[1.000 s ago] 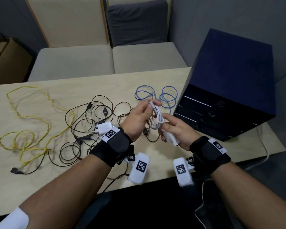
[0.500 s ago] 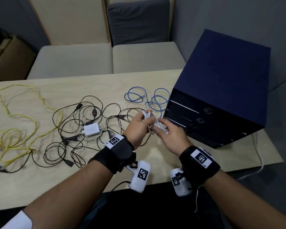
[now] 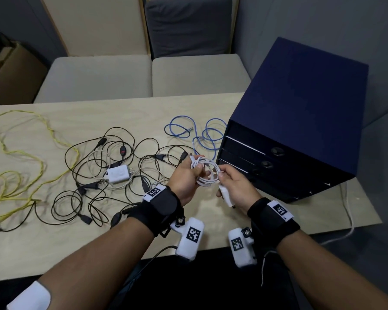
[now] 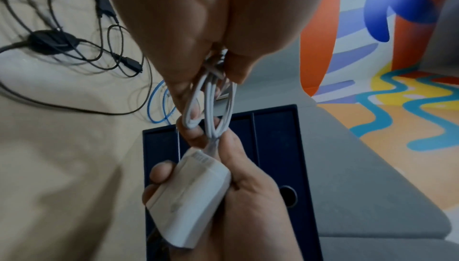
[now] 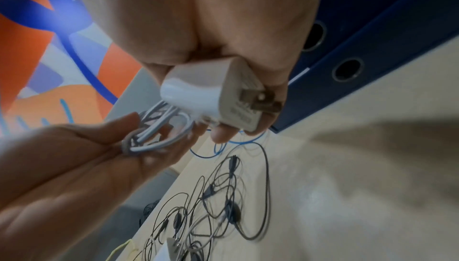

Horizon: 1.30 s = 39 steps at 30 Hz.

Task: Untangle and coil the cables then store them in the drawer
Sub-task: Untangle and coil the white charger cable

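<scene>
Coiling: white cable [image 3: 206, 173] looped above the surface [image 3: 54, 247], left hand [image 3: 185, 179] pinching the loops, right hand [image 3: 234, 186] curled round its charger block [image 3: 225, 194].
Risk: a slack pinch lets loops spring apart; the block's weight could drag them.
Drawers [image 3: 244, 146]: all look closed, no hand free.
Hidden: whether the loops are wrapped fast.

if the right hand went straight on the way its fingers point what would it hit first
The left hand, most likely: the right hand points at it across the white cable coil that both hold. Depth there is hard to judge.
</scene>
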Tool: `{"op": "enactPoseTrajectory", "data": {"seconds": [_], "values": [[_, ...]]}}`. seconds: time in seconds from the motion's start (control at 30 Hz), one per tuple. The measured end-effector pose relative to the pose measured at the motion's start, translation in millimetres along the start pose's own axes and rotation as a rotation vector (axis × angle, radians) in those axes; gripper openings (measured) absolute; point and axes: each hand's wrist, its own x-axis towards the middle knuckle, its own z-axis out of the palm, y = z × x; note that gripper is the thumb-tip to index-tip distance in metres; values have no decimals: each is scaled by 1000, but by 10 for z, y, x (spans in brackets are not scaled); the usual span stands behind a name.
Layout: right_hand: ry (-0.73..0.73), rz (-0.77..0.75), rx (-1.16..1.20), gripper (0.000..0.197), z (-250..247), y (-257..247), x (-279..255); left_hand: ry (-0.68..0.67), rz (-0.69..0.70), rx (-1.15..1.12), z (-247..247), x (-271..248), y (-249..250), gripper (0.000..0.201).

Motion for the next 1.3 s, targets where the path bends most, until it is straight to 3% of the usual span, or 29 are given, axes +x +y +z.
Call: {"op": "enactPoseTrajectory", "data": {"seconds": [0.1, 0.2, 0.3, 0.4, 0.47, 0.6, 0.93, 1.07, 1.3], "values": [[24, 12, -8, 22, -4, 35, 8, 34, 29, 287, -1, 1, -77, 21], [37, 11, -152, 22, -44, 59, -12, -28, -6, 490, -98, 82, -219, 21], [85, 19, -363, 17, -115, 155, 15, -62, -100, 525, -157, 140, -346, 10], [97, 77, -456, 14, -169, 295, 61, -2, -137, 482, -150, 200, -413, 24], [107, 107, -487, 14, -187, 364, 89, 1, -157, 528, -151, 259, -472, 21], [128, 148, -541, 15, -192, 472, 155, 52, -140, 701, -142, 396, -613, 6], [165, 209, -853, 20, -87, 735, 216, 111, -116, 1043, -81, 471, -876, 16], [113, 158, -1034, 34, -59, 902, 163, 181, -116, 1061, -80, 464, -960, 9], [31, 81, -1083, 65, -183, 977, 102, 239, -132, 1052, -88, 513, -1015, 16]]}}
